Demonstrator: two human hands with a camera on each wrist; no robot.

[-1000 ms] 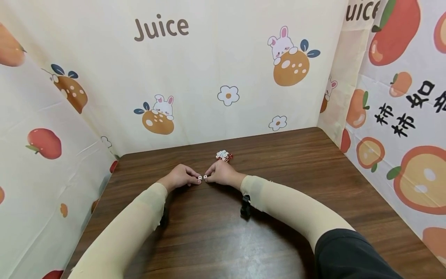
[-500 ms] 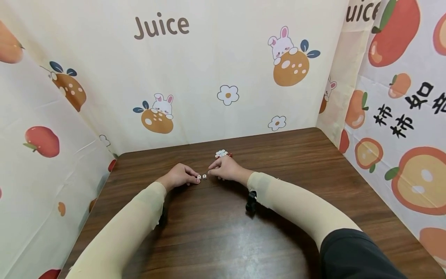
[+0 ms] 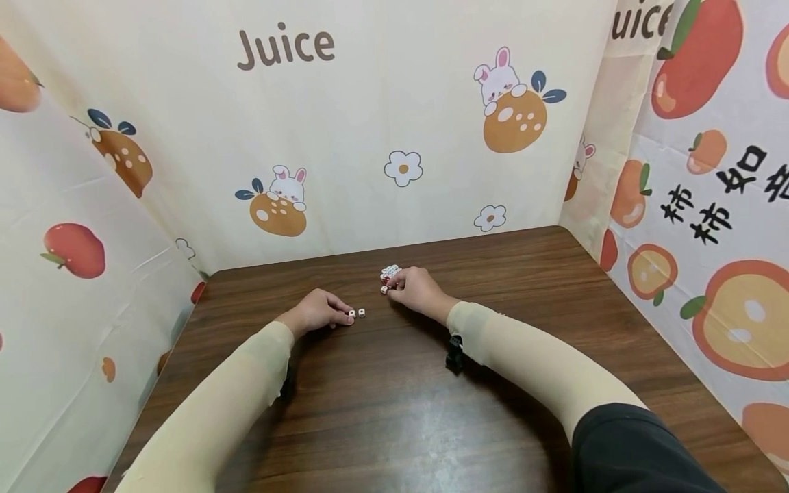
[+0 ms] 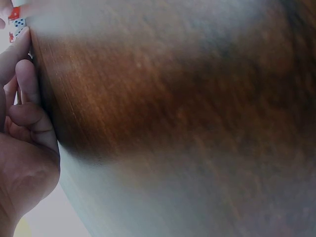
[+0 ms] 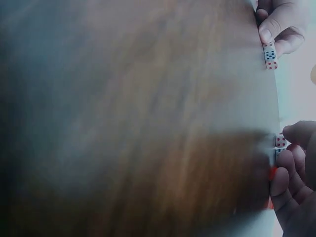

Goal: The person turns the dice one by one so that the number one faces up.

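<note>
My left hand (image 3: 317, 310) rests on the table and pinches a small white die (image 3: 352, 313) between thumb and fingers. Right beside it sits a second white die (image 3: 361, 313). Farther back, a small cluster of white and red dice (image 3: 390, 272) is partly covered by my right hand (image 3: 419, 291). At that hand's fingertips is a die (image 3: 385, 289); in the right wrist view, finger and thumb close around a red-pipped die (image 5: 280, 140). The left wrist view catches a blue-pipped die (image 4: 19, 22) past my left fingertips.
The brown wooden table (image 3: 382, 424) extends around both hands. Behind it hangs a printed curtain (image 3: 357, 123), with another fruit-print curtain (image 3: 727, 226) at the right. A black wrist device (image 3: 455, 355) hangs below my right wrist.
My right hand has let go of the die beside the left one and moved back and right to the dice cluster. My left hand stays in place with its die.
</note>
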